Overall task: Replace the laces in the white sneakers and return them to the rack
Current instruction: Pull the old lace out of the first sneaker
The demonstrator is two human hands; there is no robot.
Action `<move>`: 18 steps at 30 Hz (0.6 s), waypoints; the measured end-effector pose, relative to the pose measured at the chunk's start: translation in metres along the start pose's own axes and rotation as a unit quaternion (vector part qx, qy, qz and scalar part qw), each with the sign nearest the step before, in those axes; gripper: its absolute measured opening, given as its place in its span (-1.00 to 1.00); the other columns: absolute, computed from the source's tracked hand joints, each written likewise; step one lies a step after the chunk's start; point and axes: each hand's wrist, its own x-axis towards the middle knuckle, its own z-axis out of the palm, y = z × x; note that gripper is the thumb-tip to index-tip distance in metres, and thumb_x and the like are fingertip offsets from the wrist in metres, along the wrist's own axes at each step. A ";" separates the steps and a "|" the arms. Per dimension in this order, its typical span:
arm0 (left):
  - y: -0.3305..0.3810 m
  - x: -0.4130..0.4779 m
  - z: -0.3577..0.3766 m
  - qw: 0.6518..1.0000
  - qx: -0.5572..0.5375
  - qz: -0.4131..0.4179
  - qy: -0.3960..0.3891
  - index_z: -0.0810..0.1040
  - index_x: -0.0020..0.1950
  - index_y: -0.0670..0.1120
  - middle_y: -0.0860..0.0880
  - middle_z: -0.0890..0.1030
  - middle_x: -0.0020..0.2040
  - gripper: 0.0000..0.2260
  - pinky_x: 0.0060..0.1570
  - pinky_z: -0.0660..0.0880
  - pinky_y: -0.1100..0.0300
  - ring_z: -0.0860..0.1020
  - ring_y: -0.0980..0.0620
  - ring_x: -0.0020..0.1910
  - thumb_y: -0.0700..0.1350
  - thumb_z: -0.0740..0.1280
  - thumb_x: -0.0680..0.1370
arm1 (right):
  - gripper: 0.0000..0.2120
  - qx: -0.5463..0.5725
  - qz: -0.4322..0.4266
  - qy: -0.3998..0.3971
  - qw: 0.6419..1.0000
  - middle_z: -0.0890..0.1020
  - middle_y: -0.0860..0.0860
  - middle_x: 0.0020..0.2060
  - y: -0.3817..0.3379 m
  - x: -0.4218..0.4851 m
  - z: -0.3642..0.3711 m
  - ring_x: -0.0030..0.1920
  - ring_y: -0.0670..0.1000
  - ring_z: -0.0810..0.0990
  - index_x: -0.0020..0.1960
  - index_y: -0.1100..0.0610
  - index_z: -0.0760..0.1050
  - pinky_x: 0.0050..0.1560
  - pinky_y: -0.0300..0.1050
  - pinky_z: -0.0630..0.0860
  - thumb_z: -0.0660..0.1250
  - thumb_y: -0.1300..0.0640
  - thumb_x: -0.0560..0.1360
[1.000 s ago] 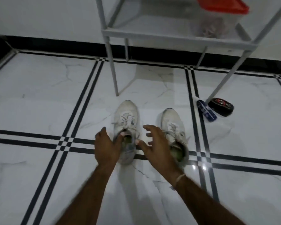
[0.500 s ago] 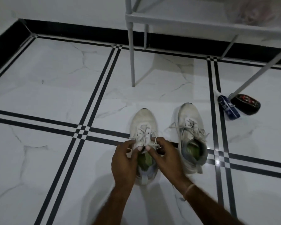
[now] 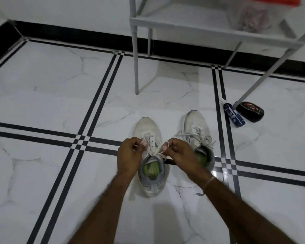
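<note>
White marble floor (image 3: 42,95), black stripe lines. Beyond fingers (image 3: 130,143), well apart: pale metal rack (image 3: 136,67). Directly under fingers: white sneaker (image 3: 146,127) on floor, toe pointing away, scuffed toe, grey heel collar, green insole. Just right of fingers: second sneaker (image 3: 195,120), same look, laces loose and splayed. Over tongue: left hand (image 3: 128,155), right hand (image 3: 181,154), fingers of each curled, pinching white lace (image 3: 158,153), drawn out to either side. Far right of fingers, by rack leg: blue tube (image 3: 233,114), black tin (image 3: 250,111).
</note>
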 end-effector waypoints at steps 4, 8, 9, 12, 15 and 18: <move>0.003 0.025 -0.013 0.993 -0.090 -0.066 -0.042 0.59 -0.13 -0.17 -0.06 0.64 -0.23 -0.74 -0.16 0.55 0.07 0.59 -0.04 -0.19 0.00 0.37 0.62 | -0.87 -0.128 -0.039 -0.103 0.986 0.65 0.20 -0.08 -0.002 0.006 -0.013 -0.04 0.04 0.61 0.06 0.08 0.60 0.10 0.11 0.62 0.49 0.17 0.54; 0.001 0.016 -0.014 0.995 -0.003 0.021 0.101 0.53 0.09 -0.10 -0.03 0.46 0.11 -0.78 -0.08 0.55 0.29 0.57 -0.01 -0.02 -0.03 0.45 0.56 | -0.91 -0.140 -0.004 -0.119 0.983 0.64 0.26 -0.12 -0.003 0.009 -0.015 -0.07 0.10 0.64 -0.01 0.20 0.58 0.13 0.24 0.65 0.41 0.17 0.58; 0.001 0.005 -0.013 0.992 -0.007 0.027 0.123 0.49 0.14 -0.09 -0.03 0.41 0.15 -0.72 -0.11 0.50 0.42 0.55 0.02 -0.03 -0.02 0.47 0.54 | -0.88 -0.123 -0.002 -0.111 0.986 0.63 0.24 -0.15 -0.007 0.010 -0.016 -0.09 0.12 0.64 -0.02 0.26 0.53 0.12 0.27 0.65 0.35 0.19 0.63; -0.013 -0.027 -0.006 0.996 -0.060 0.024 0.065 0.49 0.10 -0.01 0.03 0.48 0.11 -0.71 -0.08 0.59 0.26 0.58 0.04 -0.01 -0.01 0.52 0.49 | -0.84 -0.162 -0.051 -0.110 0.979 0.65 0.19 -0.08 -0.019 0.018 -0.013 -0.07 0.09 0.63 0.02 0.25 0.53 0.09 0.10 0.59 0.31 0.15 0.67; -0.027 -0.042 -0.002 0.997 -0.050 0.063 -0.015 0.56 0.04 0.12 0.13 0.55 0.07 -0.74 -0.08 0.64 0.01 0.56 0.02 0.13 0.03 0.56 0.44 | -0.84 -0.228 -0.051 -0.157 0.960 0.65 0.09 0.01 -0.019 0.023 -0.017 0.03 0.06 0.65 0.06 0.16 0.58 0.06 -0.02 0.62 0.51 0.16 0.53; -0.035 -0.034 -0.005 0.995 0.004 0.098 -0.031 0.58 0.13 0.17 0.19 0.54 0.14 -0.75 0.00 0.61 -0.09 0.53 0.05 0.20 0.08 0.50 0.49 | -0.73 -0.289 -0.069 -0.145 0.944 0.59 0.02 0.01 -0.005 0.021 -0.019 -0.02 -0.07 0.59 0.04 0.09 0.59 0.04 -0.06 0.62 0.61 0.18 0.42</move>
